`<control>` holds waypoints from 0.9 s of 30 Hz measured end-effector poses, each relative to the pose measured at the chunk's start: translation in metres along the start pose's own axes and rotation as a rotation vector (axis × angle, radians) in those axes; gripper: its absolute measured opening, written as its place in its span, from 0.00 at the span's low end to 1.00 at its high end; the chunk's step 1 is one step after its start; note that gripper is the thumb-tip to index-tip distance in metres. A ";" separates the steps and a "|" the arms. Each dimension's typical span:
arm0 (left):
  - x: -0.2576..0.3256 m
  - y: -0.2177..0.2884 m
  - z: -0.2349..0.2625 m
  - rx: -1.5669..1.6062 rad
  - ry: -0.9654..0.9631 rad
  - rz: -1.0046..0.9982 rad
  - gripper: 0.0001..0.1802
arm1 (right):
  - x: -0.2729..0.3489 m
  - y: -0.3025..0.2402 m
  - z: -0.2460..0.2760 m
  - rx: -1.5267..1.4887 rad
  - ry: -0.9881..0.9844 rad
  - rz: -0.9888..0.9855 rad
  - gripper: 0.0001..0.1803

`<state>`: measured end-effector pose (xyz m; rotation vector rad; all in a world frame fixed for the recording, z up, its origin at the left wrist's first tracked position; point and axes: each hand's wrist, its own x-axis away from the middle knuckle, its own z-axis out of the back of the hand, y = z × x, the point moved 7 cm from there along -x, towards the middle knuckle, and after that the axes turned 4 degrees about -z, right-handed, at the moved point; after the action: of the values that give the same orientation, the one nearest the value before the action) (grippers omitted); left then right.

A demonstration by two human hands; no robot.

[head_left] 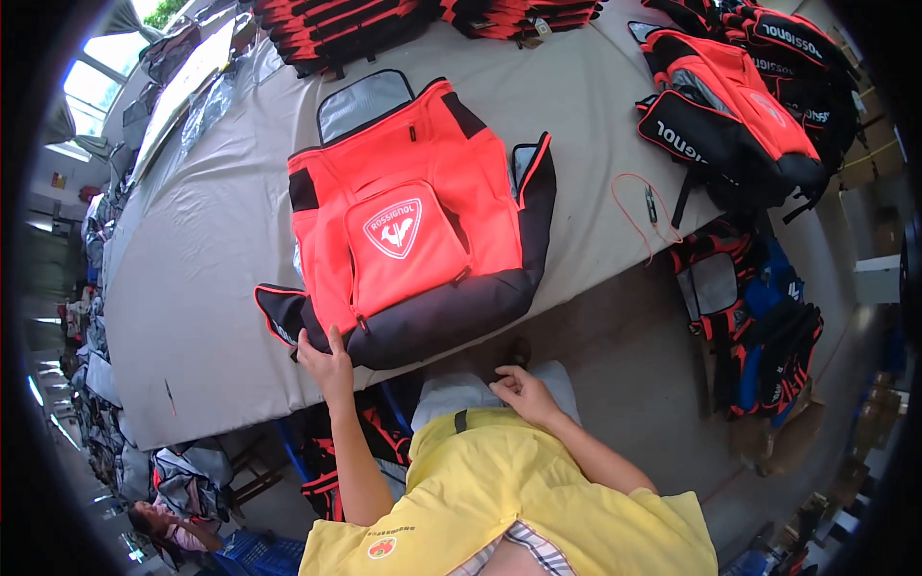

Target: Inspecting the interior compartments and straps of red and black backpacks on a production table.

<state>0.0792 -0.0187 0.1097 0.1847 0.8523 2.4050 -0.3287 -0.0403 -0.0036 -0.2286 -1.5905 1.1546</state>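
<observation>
A red backpack with a black base [413,230] lies flat on the grey cloth-covered table [192,288], its white shield badge facing up and its side flaps spread out. My left hand [327,365] grips the black bottom edge of the bag at the table's near edge, thumb on top. My right hand [523,392] hangs off the table by my waist, above my light trousers. Its fingers are loosely curled and hold nothing.
More red and black bags [740,115] are piled at the table's right end, with flat stacks [346,29] at the far edge. A red cord with a small tool [648,206] lies on the cloth. Bags [759,326] sit on the floor at right. Another person [154,523] is at lower left.
</observation>
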 end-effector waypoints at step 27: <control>0.017 0.018 -0.050 1.607 -0.627 0.551 0.57 | -0.031 -0.287 0.058 0.041 0.432 0.761 0.34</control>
<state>0.0411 -0.0471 0.0807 1.7741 2.2947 1.2032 -0.2491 -0.2380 0.2001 -1.0481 -1.1026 1.5680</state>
